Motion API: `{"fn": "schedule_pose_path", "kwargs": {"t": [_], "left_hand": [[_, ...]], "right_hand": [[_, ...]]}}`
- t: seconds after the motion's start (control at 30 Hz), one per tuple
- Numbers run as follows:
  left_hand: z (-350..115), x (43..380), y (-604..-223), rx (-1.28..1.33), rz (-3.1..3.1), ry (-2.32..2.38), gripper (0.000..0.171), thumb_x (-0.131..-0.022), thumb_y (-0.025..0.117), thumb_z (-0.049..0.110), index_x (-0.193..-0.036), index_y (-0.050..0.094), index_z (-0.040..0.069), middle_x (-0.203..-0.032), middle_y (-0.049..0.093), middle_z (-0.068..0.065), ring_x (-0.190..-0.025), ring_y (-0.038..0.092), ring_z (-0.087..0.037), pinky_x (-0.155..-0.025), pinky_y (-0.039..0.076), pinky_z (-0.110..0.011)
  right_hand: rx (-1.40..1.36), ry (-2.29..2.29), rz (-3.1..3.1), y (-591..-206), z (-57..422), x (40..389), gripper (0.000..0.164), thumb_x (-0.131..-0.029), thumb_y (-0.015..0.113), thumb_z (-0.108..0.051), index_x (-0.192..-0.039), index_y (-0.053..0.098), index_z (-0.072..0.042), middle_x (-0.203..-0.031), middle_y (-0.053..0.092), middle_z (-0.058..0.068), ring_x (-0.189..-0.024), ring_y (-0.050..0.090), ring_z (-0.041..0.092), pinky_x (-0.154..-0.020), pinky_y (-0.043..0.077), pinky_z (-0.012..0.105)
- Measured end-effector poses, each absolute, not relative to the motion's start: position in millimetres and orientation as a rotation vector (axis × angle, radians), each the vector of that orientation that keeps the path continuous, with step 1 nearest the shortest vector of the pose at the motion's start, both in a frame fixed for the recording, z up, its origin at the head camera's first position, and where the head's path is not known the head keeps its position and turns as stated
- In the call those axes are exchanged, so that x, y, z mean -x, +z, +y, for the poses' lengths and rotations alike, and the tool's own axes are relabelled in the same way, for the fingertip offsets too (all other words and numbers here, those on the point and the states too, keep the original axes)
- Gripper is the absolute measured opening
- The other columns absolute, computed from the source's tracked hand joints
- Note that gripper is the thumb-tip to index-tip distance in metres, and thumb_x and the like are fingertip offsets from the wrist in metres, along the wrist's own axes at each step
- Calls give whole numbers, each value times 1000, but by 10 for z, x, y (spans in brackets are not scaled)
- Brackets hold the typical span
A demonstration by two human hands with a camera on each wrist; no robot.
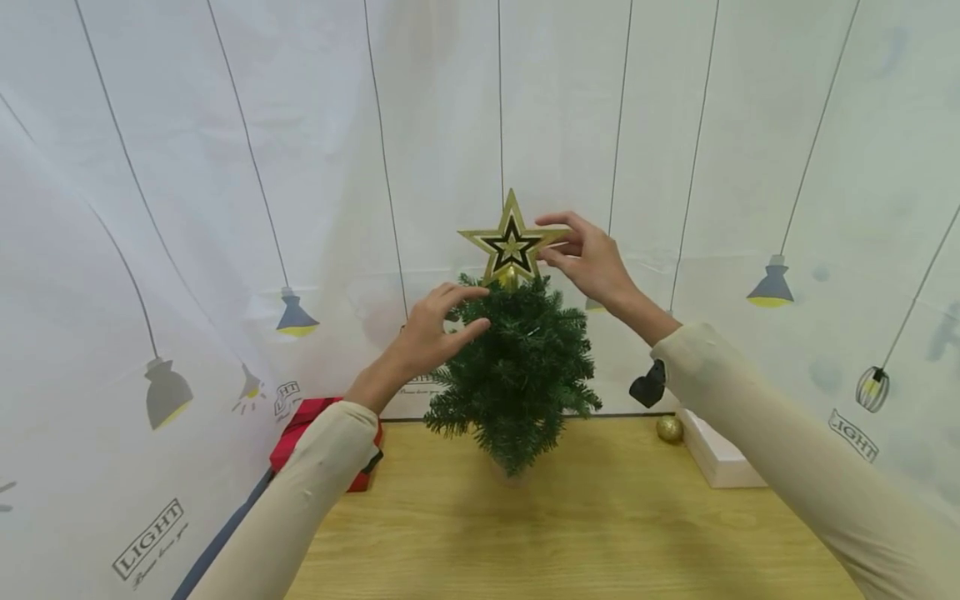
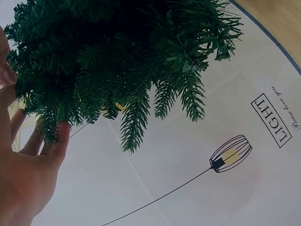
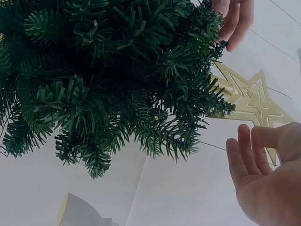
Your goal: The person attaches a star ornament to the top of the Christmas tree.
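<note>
A gold star tree topper (image 1: 512,242) with black inner outlines stands upright on top of a small green artificial Christmas tree (image 1: 517,367). My right hand (image 1: 588,254) is at the star's right point, its fingers extended loosely around the tip without a visible pinch. In the right wrist view, the thumb of that hand (image 3: 270,174) overlaps the star's point (image 3: 256,101). My left hand (image 1: 435,329) is at the tree's upper left, thumb and fingers spread apart. Its fingertips reach the outer twigs in the left wrist view, where branches (image 2: 117,61) partly hide them.
The tree stands on a wooden table (image 1: 600,533). A red box (image 1: 300,425) is at the left, partly behind my left sleeve. A gold ball ornament (image 1: 670,429) lies beside a white box (image 1: 720,454) at the right. Behind hangs a white backdrop (image 1: 442,108) printed with lamps.
</note>
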State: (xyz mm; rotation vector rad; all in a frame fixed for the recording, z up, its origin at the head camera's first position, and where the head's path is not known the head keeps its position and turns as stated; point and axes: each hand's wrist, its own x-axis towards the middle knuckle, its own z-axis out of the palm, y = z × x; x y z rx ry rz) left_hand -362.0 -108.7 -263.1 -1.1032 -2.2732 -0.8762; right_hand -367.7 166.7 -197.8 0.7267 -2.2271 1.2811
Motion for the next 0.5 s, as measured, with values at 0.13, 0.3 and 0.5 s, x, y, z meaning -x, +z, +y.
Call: {"fn": "schedule_pose_path", "kwargs": {"t": [0.13, 0.3, 0.5], "left_hand": [[-1077, 3633, -2625, 1097, -2280, -875, 48, -103, 68, 29, -147, 58, 12, -138, 60, -11, -130, 55, -29, -106, 47, -53], [-1072, 3614, -2618, 1084, -2303, -875, 51, -105, 66, 30, -151, 55, 12, -138, 59, -13, -129, 54, -31, -106, 47, -54], [-1077, 3596, -2613, 1073, -2320, -873, 53, -105, 64, 31, -154, 51, 13, -145, 55, -12, -137, 49, -33, -110, 43, -57]], "right_hand": [[-708, 1253, -2230, -1978, 1715, 3667, 45, -101, 69, -6, -144, 59, -15, -120, 74, 16, -109, 73, 30, -96, 57, 46], [-690, 1220, -2235, -2015, 1804, 3660, 45, -100, 70, -7, -143, 59, -14, -123, 73, 17, -110, 72, 30, -95, 57, 45], [-658, 1216, -2252, -2079, 1931, 3654, 46, -101, 69, -9, -145, 58, -16, -124, 73, 15, -112, 72, 27, -93, 57, 35]]}}
